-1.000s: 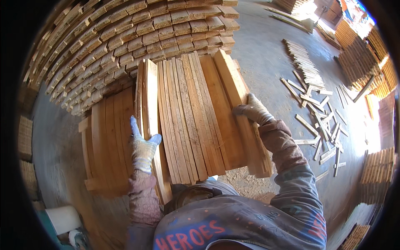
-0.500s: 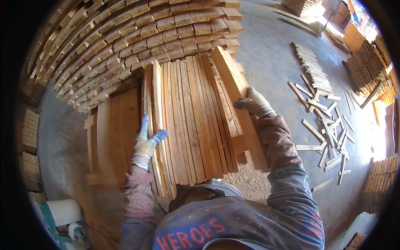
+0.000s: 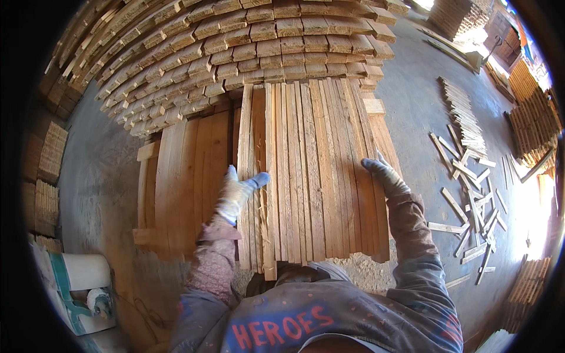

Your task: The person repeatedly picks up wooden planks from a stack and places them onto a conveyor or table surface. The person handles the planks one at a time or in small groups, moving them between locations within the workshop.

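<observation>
A row of long wooden boards (image 3: 312, 170) stands on edge, packed side by side in front of me. My left hand (image 3: 236, 191), in a pale glove with bluish fingertips, presses the row's left side, its thumb reaching over the board edges. At the opposite side, my gloved right hand (image 3: 385, 175) lies against the outermost board, thumb over its upper edge. The row is squeezed between both hands. Near the left hand, one narrow board (image 3: 268, 235) juts toward me beyond the others. The fingers on the row's outer sides are partly hidden.
A tall stack of planks (image 3: 282, 47) rises just beyond the row. Wide boards (image 3: 188, 182) lie to the left. Scattered wood strips (image 3: 474, 200) cover the floor at right, near a line of slats (image 3: 462, 112). White-and-green sacks (image 3: 85, 273) sit at lower left.
The thick board at the right has come in from its tilt and lines up with the row. Boards at the left have straightened too. My right hand has shifted down to the row's side.
</observation>
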`<state>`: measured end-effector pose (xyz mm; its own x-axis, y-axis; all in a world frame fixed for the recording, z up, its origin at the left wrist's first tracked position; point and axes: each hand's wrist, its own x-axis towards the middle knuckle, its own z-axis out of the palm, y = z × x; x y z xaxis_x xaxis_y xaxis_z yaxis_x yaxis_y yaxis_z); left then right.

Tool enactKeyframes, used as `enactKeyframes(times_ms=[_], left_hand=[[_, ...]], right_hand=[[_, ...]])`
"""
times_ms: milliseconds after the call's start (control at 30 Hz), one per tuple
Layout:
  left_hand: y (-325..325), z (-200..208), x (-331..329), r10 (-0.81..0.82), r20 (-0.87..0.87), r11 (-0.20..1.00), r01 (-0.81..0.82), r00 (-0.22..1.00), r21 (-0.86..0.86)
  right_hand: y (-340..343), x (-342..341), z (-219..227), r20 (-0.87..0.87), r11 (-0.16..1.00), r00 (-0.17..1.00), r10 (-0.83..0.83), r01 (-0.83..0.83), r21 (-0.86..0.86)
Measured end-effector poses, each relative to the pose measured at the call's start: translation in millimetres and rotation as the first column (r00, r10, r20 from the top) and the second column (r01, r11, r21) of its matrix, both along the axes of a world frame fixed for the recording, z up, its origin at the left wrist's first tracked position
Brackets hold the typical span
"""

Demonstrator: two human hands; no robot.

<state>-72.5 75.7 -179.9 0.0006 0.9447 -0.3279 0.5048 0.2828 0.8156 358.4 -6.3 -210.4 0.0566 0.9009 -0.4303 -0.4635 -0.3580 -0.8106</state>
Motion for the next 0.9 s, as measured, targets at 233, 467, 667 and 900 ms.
enactKeyframes(times_ms=[233,467,667,900], left_hand=[[6.8,-8.1,-27.3,-0.127,0.423,0.965,0.21,0.897,-0.155],[30.5,-29.3,-70.1,-0.339,0.444,0.922,0.388,0.829,-0.019],[59.5,-41.8,-124.7,-0.404,0.627,0.862,0.506,0.666,0.017],[-74.2,150.0,-51.3,-0.612,0.763,0.293,0.956,0.207,-0.025]], right_hand=[[0.6,-7.8,-17.3,0.204,0.995,0.977,0.056,-0.071,0.069],[-54.7,-46.9,4.6,0.106,0.974,0.986,-0.131,0.108,0.201],[-165.4,-154.1,70.1,0.034,0.866,0.908,-0.418,0.387,0.317],[-395.8,-356.4,190.7,0.175,0.402,0.367,-0.914,0.753,0.521]])
